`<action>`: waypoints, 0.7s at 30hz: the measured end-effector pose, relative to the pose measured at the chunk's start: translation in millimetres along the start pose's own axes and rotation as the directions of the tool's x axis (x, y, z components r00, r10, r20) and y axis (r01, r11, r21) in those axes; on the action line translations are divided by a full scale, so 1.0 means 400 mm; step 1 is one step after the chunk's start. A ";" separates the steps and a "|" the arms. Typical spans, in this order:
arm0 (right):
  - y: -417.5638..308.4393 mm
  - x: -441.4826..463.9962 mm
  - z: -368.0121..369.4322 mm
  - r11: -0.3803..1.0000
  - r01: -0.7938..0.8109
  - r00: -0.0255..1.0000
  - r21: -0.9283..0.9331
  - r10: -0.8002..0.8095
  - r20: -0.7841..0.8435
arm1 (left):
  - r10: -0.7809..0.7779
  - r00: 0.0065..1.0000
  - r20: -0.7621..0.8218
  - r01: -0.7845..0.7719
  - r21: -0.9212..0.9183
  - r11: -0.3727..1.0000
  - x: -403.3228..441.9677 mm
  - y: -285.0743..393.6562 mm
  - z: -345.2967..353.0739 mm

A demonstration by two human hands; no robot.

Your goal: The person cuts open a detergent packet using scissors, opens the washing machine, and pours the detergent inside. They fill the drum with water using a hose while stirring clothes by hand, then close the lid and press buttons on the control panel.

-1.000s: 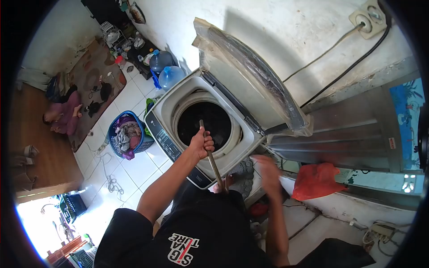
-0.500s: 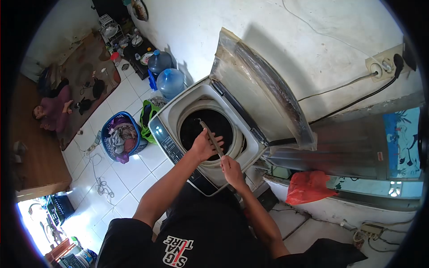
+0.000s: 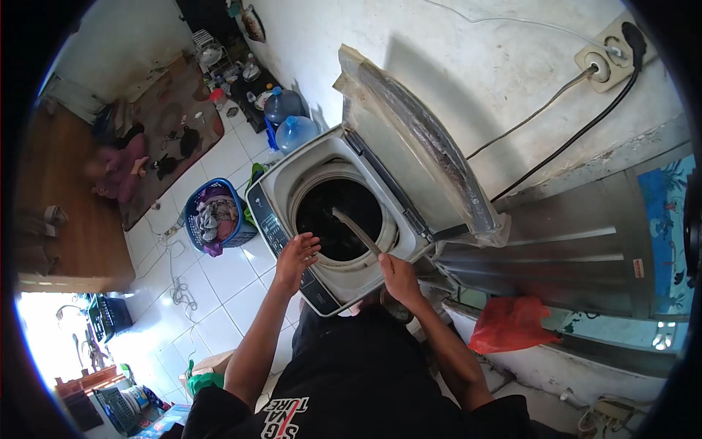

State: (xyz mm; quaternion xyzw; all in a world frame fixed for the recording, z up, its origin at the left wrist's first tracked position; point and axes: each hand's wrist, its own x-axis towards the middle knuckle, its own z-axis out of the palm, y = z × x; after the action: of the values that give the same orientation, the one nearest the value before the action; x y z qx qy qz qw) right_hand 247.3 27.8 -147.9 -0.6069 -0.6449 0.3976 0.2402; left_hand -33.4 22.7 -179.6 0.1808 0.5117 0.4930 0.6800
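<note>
A top-loading washing machine (image 3: 336, 294) stands before me with its lid (image 3: 409, 139) raised against the wall. Its round drum (image 3: 322, 227) looks dark inside, seemingly with dark contents. My right hand (image 3: 400, 279) is closed around a greyish hose (image 3: 357, 231), whose free end points over the drum opening. The rest of the hose behind that hand is mostly hidden. Over the front left edge of the machine, beside the control panel (image 3: 272, 227), my left hand (image 3: 296, 260) hovers with fingers spread and holds nothing.
Left of the machine, a blue laundry basket (image 3: 245, 230) holds clothes. Blue water jugs (image 3: 296, 134) stand behind it. A loose cable (image 3: 179, 293) lies on the tiles. A person (image 3: 121, 172) is on the rug at far left. A red plastic bag (image 3: 512, 324) hangs at right.
My left hand has let go of the hose and moved left and down toward the panel. My right hand still grips the hose, slightly further right. The camera view has shifted.
</note>
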 end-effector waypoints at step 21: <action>0.091 0.049 -0.033 0.988 -0.030 0.999 -0.152 0.035 0.032 | 0.069 0.987 -0.147 -0.073 -0.021 0.997 -0.029 -0.073 0.010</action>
State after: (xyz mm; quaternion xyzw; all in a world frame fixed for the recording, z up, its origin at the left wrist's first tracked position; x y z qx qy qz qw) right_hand 276.3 47.7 -173.2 -0.6269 -0.6673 0.3618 0.1756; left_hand -15.4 0.6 -193.8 0.1532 0.5468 0.5355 0.6251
